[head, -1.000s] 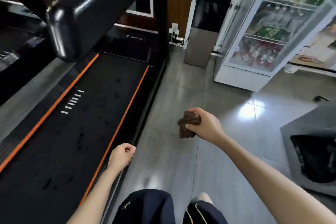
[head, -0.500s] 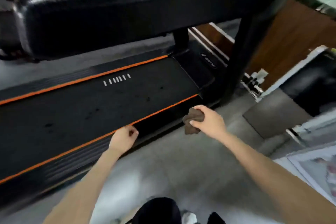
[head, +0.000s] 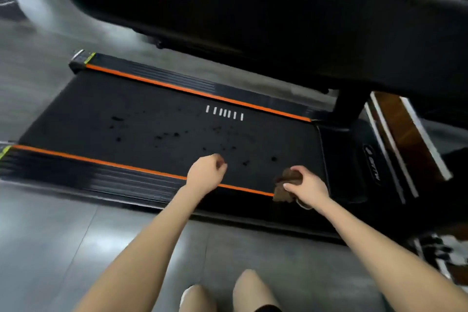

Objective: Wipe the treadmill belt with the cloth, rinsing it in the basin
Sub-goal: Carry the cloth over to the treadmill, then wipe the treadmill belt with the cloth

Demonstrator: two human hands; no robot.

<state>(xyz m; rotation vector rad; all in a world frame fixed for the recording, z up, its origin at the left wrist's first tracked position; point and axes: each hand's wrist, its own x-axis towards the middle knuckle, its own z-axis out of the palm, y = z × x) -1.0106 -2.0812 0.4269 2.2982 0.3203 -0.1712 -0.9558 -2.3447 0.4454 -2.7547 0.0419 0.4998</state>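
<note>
Head view: brown cloth (head: 285, 182) is bunched up in the right hand (head: 307, 189), fingers clamped round it, over the near orange stripe (head: 101, 163) at the motor-cover (head: 354, 159) end of the treadmill belt (head: 164, 119). Can't tell if it touches the belt yet. Left hand (head: 206, 175) is curled into a fist, holding nothing, over the belt's near edge. Dark spots (head: 167, 134) are scattered across mid-belt. Likely risks: a wadded cloth covers only a narrow strip and may smear the spots rather than lift them. If it's soaked, water could run into the gap at the motor cover. The overhead console bar (head: 253, 7) sits low, so leaning in could bump it. Containers: no basin in frame, so its contents are unknown.
</note>
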